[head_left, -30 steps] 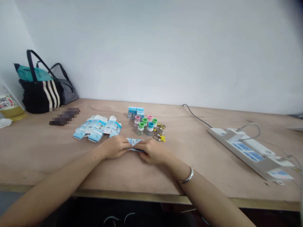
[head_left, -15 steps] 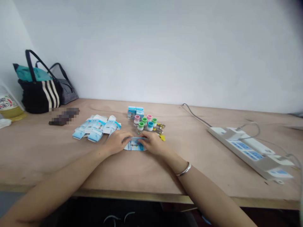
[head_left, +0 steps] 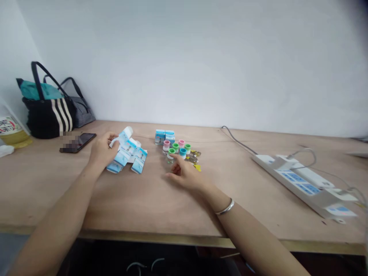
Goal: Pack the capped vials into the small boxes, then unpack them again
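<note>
Six small bottles (head_left: 175, 148) — three green-capped

A bare workroom of some kind, nothing homely: unfinished plywood tabletop (head_left: 129, 203) against a plain white wall (head_left: 184, 65), a white power strip (head_left: 299, 184) with cords, a striped tote bag (head_left: 47, 119) in the corner, small capped vials (head_left: 175, 150) and printed cartons (head_left: 128, 155) set out.
</note>
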Tool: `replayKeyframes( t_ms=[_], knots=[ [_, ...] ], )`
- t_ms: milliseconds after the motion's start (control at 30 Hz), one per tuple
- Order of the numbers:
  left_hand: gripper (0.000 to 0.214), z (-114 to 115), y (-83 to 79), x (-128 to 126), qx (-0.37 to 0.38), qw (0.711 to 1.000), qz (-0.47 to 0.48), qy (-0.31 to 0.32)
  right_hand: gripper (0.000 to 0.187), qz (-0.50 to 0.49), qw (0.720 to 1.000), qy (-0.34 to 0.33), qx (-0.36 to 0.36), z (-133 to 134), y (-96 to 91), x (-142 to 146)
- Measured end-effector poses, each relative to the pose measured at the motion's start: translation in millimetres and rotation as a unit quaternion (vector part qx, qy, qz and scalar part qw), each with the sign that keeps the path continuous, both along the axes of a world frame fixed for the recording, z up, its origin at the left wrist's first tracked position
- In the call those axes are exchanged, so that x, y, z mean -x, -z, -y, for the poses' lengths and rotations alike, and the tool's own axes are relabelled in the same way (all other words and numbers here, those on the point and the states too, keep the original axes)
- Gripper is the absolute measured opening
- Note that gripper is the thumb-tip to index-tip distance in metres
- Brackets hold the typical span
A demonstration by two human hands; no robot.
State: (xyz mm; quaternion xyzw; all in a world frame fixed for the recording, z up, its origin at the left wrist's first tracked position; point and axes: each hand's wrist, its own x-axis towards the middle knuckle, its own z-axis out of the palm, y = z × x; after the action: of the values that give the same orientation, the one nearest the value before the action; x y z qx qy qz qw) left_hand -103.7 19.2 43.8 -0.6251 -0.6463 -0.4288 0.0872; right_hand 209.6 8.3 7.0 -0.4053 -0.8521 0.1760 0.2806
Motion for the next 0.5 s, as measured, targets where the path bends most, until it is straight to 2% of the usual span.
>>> replayKeyframes(
  t_ms=[167, 300, 367, 433, 500],
  knots=[
    [0.023, 2, 5.7, 6, 0.09, 0.986, -0.108, -0.089, 0.058, 0.016, 1.0, -0.002, -0.005, 0, 0.0, 0],
    [0.034, 3, 2.1, -1, 0.078, 0.972, -0.162, -0.151, 0.049, 0.036, 0.999, -0.02, -0.016, 1, -0.9, 0],
    [0.033, -4, -0.8, -12, 0.067, 0.976, -0.167, -0.118, 0.039, 0.061, 0.997, -0.04, -0.033, 2, -2.5, 1],
    [0.03, -20, -1.4, -29, 0.081, 0.981, -0.172, -0.021, 0.028, 0.087, 0.993, -0.065, -0.051, 3, -4.8, 2],
    [0.035, -45, 0.9, -50, 0.112, 0.973, -0.169, 0.107, 0.022, 0.108, 0.989, -0.08, -0.062, 4, -7.3, 3]
  ],
)
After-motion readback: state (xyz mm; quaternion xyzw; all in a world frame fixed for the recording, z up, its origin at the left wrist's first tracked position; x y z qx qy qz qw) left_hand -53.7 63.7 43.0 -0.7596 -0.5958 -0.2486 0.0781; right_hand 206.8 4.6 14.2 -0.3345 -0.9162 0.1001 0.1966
